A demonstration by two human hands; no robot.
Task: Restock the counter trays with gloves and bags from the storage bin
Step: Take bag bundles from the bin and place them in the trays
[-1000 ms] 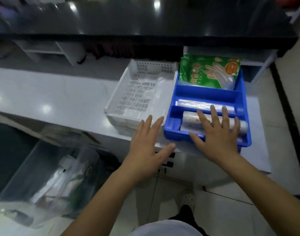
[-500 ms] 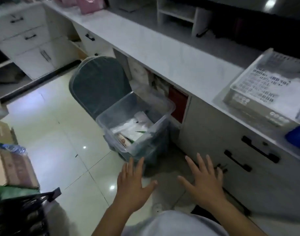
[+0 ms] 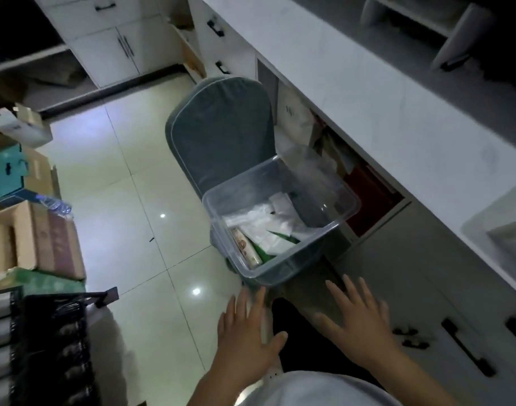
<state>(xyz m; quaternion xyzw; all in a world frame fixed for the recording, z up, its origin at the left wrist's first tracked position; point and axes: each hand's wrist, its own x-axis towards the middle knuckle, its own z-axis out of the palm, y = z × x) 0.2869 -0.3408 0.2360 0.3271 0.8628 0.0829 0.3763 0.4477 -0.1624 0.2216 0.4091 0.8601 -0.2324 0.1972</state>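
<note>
Now turned away from the trays seen a second ago, with only a pale corner of one tray (image 3: 505, 241) left at the far right on the white surface (image 3: 397, 118). Facing the clear storage bin (image 3: 280, 218) instead, so likely off to fetch more stock. Both hands empty and spread flat: left hand (image 3: 248, 332) and right hand (image 3: 359, 320) hovering just short of the bin's near corner, fingers (image 3: 350, 291) splayed, touching nothing. Just beyond the fingertips, perched on a grey chair (image 3: 221, 136) beside the surface: open-topped, see-through, part filled with white plastic packets (image 3: 265, 224) and a green-edged pack.
</note>
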